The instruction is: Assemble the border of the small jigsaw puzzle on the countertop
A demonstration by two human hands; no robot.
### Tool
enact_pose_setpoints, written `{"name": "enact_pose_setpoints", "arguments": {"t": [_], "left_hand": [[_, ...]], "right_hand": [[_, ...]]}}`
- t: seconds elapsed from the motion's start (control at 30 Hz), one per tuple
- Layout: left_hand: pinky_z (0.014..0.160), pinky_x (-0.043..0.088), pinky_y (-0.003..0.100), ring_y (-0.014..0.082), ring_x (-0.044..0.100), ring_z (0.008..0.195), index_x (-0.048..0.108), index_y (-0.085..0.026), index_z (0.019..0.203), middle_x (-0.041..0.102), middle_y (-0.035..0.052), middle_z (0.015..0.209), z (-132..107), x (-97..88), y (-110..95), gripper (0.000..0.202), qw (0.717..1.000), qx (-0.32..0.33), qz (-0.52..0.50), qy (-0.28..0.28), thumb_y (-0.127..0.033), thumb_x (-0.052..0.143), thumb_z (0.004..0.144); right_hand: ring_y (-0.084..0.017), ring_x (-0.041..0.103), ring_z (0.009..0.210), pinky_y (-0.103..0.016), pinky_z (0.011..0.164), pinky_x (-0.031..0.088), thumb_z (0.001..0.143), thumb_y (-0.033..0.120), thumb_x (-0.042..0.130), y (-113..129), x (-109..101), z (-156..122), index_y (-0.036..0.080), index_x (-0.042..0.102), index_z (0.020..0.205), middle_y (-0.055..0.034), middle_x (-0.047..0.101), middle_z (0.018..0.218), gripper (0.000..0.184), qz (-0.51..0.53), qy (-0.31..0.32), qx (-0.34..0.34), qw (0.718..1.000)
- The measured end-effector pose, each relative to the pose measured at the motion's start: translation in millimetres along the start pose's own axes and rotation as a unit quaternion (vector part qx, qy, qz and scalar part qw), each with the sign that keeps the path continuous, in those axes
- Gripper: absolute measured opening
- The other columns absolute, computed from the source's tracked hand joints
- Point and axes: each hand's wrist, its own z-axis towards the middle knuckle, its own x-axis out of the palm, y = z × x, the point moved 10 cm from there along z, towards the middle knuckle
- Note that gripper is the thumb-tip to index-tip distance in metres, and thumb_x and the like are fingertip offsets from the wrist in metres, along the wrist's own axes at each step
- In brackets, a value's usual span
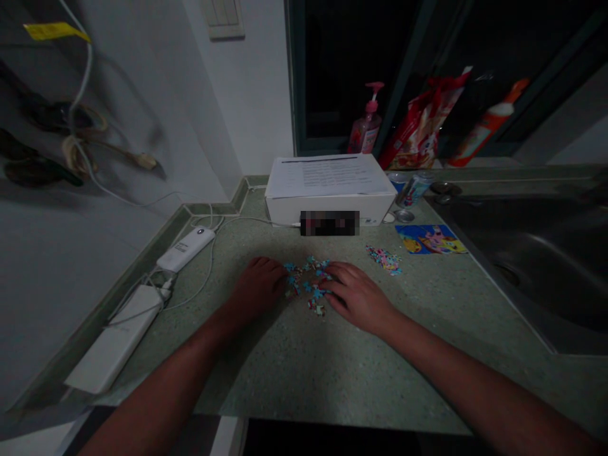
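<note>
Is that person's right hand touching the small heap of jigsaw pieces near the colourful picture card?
Apart: the head view shows a strip of speckled countertop between the right hand and the small heap of jigsaw pieces.

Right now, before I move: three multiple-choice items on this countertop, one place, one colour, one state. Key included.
1. Where is the blue-and-yellow printed card?
A) On the window ledge
B) Between the small multicoloured puzzle pieces and the steel sink
C) Leaning on the wall

2. What colour is the pump bottle by the window?
A) Pink
B) Green
C) Blue

3. What state is the printed paper sheet in?
A) Taped to the wall
B) Held up in the air
C) Lying flat on the white box

Key:
1 B: the card lies right of the pieces, by the sink.
2 A: its body and pump are pink.
3 C: it rests on the box top.
</note>
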Motion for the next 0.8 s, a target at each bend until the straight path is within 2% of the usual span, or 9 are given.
{"name": "enact_pose_setpoints", "arguments": {"t": [0.27, 0.33, 0.47, 0.63, 0.73, 0.8], "left_hand": [[0.104, 0.050, 0.052, 0.0292, 0.069, 0.107, 0.079, -0.022, 0.110, 0.079, 0.0086, 0.114, -0.4, 1.6, 4.5, 0.029, 1.000, -0.011, -0.025, -0.010, -0.019, 0.050, 0.108], [0.104, 0.050, 0.051, 0.0284, 0.069, 0.108, 0.079, -0.023, 0.113, 0.080, 0.0076, 0.114, -0.8, 0.6, -6.0, 0.028, 0.999, 0.015, -0.045, -0.012, -0.020, 0.052, 0.108], [0.101, 0.052, 0.046, 0.0257, 0.069, 0.106, 0.080, -0.024, 0.111, 0.080, 0.0057, 0.114, -3.9, -2.2, -41.3, 0.021, 0.991, 0.095, -0.099, 0.002, -0.024, 0.058, 0.108], [0.103, 0.052, 0.047, 0.0264, 0.070, 0.113, 0.077, -0.026, 0.124, 0.080, 0.0068, 0.122, -9.6, -5.0, -77.3, 0.023, 0.979, 0.154, -0.135, 0.014, -0.029, 0.059, 0.110], [0.104, 0.053, 0.045, 0.0255, 0.070, 0.112, 0.078, -0.025, 0.120, 0.081, 0.0053, 0.118, -12.5, -1.4, -88.1, 0.021, 0.973, 0.183, -0.135, 0.023, -0.029, 0.060, 0.111], [0.102, 0.054, 0.046, 0.0252, 0.071, 0.108, 0.078, -0.024, 0.118, 0.081, 0.0054, 0.115, -11.9, -0.7, -85.5, 0.020, 0.975, 0.180, -0.129, 0.014, -0.027, 0.060, 0.111]], "right_hand": [[-0.032, 0.065, 0.133, -0.058, 0.113, 0.057, 0.103, 0.015, 0.062, -9.7, -1.2, -1.4, 0.024, 0.080, 0.114, -0.0132, 0.074, 0.132, 0.023, -0.012, -0.004, 0.026, 1.000], [-0.032, 0.065, 0.134, -0.057, 0.113, 0.057, 0.104, 0.015, 0.060, -11.3, -1.5, -1.6, 0.024, 0.080, 0.114, -0.0136, 0.074, 0.133, 0.024, -0.013, -0.005, 0.029, 0.999], [-0.032, 0.066, 0.132, -0.056, 0.112, 0.057, 0.104, 0.016, 0.060, -14.9, -2.4, -1.5, 0.022, 0.080, 0.113, -0.0148, 0.073, 0.133, 0.023, -0.026, -0.003, 0.038, 0.999], [-0.032, 0.067, 0.129, -0.057, 0.111, 0.056, 0.104, 0.015, 0.059, -21.6, -8.4, -0.1, 0.021, 0.080, 0.117, -0.0154, 0.074, 0.133, 0.025, -0.026, -0.001, 0.053, 0.998], [-0.032, 0.067, 0.128, -0.059, 0.110, 0.056, 0.104, 0.018, 0.058, -29.0, -17.5, 0.8, 0.024, 0.080, 0.121, -0.0140, 0.074, 0.133, 0.028, -0.028, -0.011, 0.075, 0.997], [-0.032, 0.067, 0.127, -0.058, 0.109, 0.056, 0.105, 0.019, 0.058, -33.2, -23.2, 0.8, 0.024, 0.080, 0.122, -0.0135, 0.075, 0.132, 0.028, -0.031, -0.017, 0.085, 0.996]]}}
